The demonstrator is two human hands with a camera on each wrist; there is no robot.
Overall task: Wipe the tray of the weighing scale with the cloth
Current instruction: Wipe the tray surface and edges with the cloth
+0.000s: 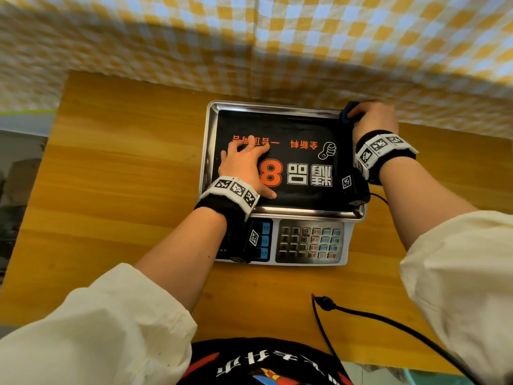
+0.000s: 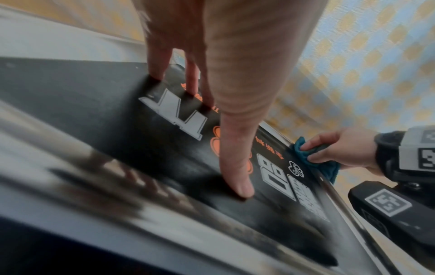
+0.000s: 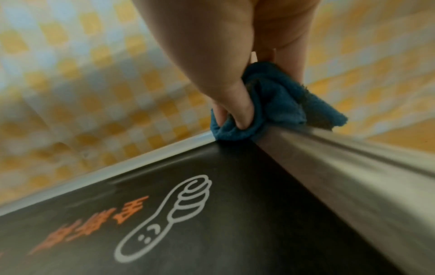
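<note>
The weighing scale's steel tray (image 1: 205,151) sits on a wooden table, lined with a black printed sheet (image 1: 299,129). My right hand (image 1: 373,118) grips a bunched teal cloth (image 1: 347,113) and presses it into the tray's far right corner, on the steel rim (image 3: 353,167); the right wrist view shows the cloth (image 3: 270,104) wrapped round my fingers. My left hand (image 1: 247,162) lies flat on the sheet's left half, with straight fingers (image 2: 237,163) pressing down. The cloth (image 2: 315,158) also shows far right in the left wrist view.
The scale's keypad (image 1: 309,243) faces me below the tray. A black cable (image 1: 374,320) runs across the wooden table (image 1: 116,168) near my right side. A yellow-and-white checked curtain (image 1: 249,37) hangs just behind the scale. A thin cable leaves the right wrist camera.
</note>
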